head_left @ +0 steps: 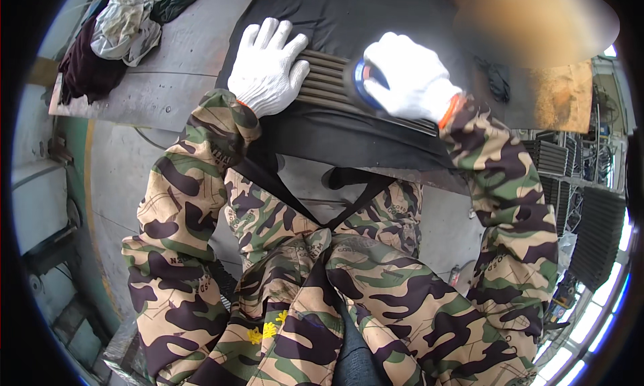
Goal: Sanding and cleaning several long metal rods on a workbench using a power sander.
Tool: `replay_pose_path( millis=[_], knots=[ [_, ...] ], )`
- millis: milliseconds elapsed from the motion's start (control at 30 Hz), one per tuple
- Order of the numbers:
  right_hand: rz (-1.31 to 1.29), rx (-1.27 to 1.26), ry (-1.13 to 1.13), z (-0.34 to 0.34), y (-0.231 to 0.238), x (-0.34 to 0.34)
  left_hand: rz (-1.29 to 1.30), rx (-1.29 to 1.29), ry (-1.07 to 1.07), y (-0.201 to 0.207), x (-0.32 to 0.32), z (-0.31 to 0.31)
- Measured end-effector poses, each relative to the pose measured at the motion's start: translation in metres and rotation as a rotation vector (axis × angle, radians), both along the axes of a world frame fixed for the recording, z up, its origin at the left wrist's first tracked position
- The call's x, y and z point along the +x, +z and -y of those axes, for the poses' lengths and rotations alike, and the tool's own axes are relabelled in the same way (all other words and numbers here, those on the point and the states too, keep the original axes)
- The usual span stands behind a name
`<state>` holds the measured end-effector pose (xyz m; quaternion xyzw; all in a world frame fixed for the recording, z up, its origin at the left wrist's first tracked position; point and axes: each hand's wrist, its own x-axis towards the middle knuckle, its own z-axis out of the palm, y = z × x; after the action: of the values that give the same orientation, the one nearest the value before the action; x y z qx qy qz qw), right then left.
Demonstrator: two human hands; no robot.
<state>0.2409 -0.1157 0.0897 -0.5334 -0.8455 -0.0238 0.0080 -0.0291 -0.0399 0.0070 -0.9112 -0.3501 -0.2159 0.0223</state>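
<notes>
A row of several long, grey-brown metal bars (325, 79) lies side by side on a black cloth (396, 148). My left hand (270, 69), in a white knitted glove, lies flat across their left end with its fingers spread. My right hand (410, 76), gloved the same way, is closed around a round, blue-edged disc (364, 84) on the bars. The disc's outer edge is smeared by motion, and the hand hides most of it, so its kind is unclear. Beyond the right hand, thin ends of the bars show.
The black cloth covers part of a grey metal table (201, 27). Crumpled rags and clothes (121, 30) lie at its far left. A rusty-brown board (563, 94) sits at the far right, near a small dark bundle (495, 79). Stacked dark bars (550, 159) stand on racks at right.
</notes>
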Motion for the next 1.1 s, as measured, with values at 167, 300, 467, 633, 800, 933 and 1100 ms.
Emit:
replay_pose_path(
  millis=[167, 300, 467, 633, 800, 933, 1100],
  knots=[
    [0.025, 0.023, 0.011, -0.018, 0.005, -0.007, 0.054, 0.023, 0.043, -0.006, 0.003, -0.006],
    [0.049, 0.017, 0.044, -0.009, 0.007, -0.016, 0.118, 0.049, 0.032, -0.009, 0.01, -0.005],
    [0.014, -0.015, -0.009, -0.047, -0.002, -0.031, 0.075, 0.008, 0.111, -0.012, -0.01, 0.0],
    [-0.048, 0.047, 0.128, -0.015, 0.007, -0.026, 0.146, 0.019, 0.102, -0.013, 0.011, -0.001],
    [0.02, 0.034, -0.022, -0.043, 0.01, -0.019, 0.175, 0.067, 0.125, -0.019, 0.016, -0.003],
    [-0.009, 0.031, 0.107, -0.019, 0.008, -0.028, 0.169, 0.037, 0.145, -0.021, 0.017, -0.003],
    [-0.024, -0.009, 0.03, -0.048, -0.011, -0.04, 0.126, 0.063, 0.22, -0.033, -0.009, 0.005]
  ],
)
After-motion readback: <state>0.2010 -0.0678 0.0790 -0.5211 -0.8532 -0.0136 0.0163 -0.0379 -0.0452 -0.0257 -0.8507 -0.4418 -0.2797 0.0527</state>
